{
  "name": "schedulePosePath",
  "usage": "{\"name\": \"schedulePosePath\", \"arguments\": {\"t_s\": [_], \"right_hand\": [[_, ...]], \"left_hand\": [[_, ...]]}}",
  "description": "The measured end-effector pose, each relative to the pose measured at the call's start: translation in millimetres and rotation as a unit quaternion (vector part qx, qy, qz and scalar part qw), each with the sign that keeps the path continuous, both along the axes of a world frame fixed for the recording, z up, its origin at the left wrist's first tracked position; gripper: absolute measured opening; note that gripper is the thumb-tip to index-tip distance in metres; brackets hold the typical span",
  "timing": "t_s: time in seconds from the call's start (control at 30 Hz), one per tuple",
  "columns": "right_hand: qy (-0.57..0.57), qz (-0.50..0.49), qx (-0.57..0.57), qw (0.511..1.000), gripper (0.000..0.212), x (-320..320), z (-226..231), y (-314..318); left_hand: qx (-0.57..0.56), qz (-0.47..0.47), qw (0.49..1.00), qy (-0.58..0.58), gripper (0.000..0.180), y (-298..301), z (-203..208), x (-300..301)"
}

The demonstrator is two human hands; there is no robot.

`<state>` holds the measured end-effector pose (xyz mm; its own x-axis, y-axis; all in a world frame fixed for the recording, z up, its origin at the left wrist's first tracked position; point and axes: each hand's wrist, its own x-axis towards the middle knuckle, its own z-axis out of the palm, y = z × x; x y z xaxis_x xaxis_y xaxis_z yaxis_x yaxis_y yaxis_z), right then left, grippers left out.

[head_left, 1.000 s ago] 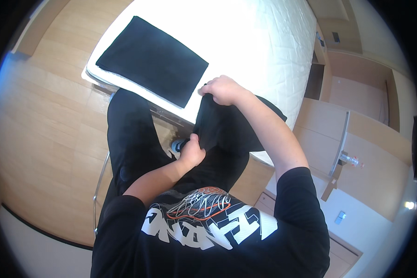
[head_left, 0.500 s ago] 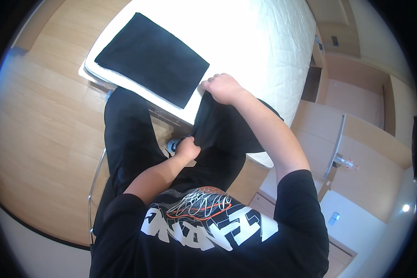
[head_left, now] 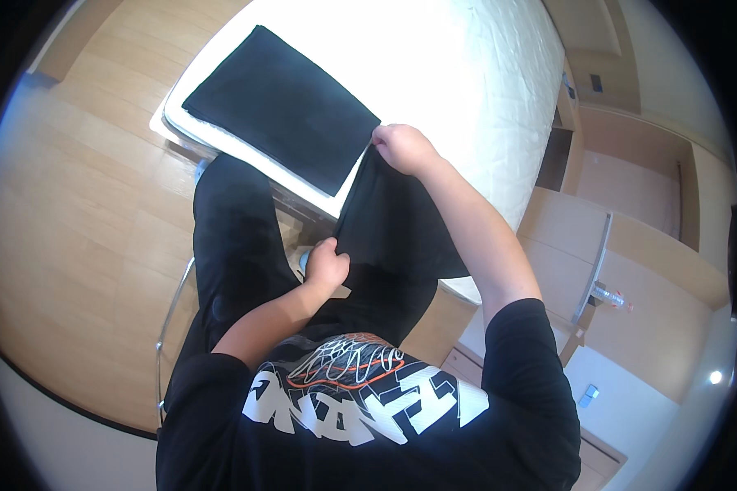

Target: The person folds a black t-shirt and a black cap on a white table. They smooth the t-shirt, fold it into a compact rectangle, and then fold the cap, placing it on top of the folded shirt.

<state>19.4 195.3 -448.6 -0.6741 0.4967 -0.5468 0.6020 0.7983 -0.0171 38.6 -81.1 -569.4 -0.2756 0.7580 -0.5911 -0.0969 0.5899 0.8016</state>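
Observation:
A black piece of fabric, seemingly a garment (head_left: 389, 217), is stretched between my hands over my right thigh, and its dark colour merges with my trousers. My left hand (head_left: 327, 270) is closed on its near edge, above the gap between my legs. Farther off and to the right, my right hand (head_left: 405, 150) pinches the far corner, close to the right corner of a folded black cloth (head_left: 282, 106). That folded cloth lies flat on the white mattress (head_left: 442, 74), near its front edge. What kind of garment I hold cannot be made out.
My knees are against the bed's front edge. To the right stand wooden cabinets (head_left: 639, 164) and a surface with a clear plastic bottle (head_left: 610, 296). A small light-blue object (head_left: 589, 395) lies nearer. Wooden floor (head_left: 90, 213) spreads to the left, beside a metal chair frame (head_left: 170, 315).
My right hand has moved slightly right and farther away, pulling the black fabric straighter and flatter. My left hand keeps its hold near the same place. The view has shifted a little.

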Motion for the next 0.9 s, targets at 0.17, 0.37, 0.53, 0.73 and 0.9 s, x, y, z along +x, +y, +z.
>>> {"name": "schedulePosePath", "arguments": {"t_s": [0.17, 0.37, 0.53, 0.73, 0.9], "right_hand": [[0.189, -0.211, -0.064, 0.957, 0.016, 0.0, 0.4, -10.3], [0.214, -0.126, -0.044, 0.968, 0.026, 55.6, -12.0, 2.6], [0.208, -0.103, -0.062, 0.971, 0.027, 59.2, -21.4, -8.2], [0.122, -0.107, -0.048, 0.986, 0.023, 59.9, -25.5, 3.2], [0.249, -0.263, -0.045, 0.931, 0.025, 84.3, -8.8, 28.2]], "left_hand": [[0.07, 0.195, 0.936, -0.284, 0.006, -0.9, -8.0, 6.9], [0.006, 0.253, 0.938, -0.236, 0.02, -3.1, -17.7, 9.7], [0.017, 0.051, 0.997, -0.047, 0.022, -7.0, -41.5, 11.0], [-0.033, -0.12, 0.991, 0.044, 0.024, 9.5, 13.7, -17.2], [0.075, -0.062, 0.993, 0.061, 0.027, 40.1, 41.9, -43.2]]}}
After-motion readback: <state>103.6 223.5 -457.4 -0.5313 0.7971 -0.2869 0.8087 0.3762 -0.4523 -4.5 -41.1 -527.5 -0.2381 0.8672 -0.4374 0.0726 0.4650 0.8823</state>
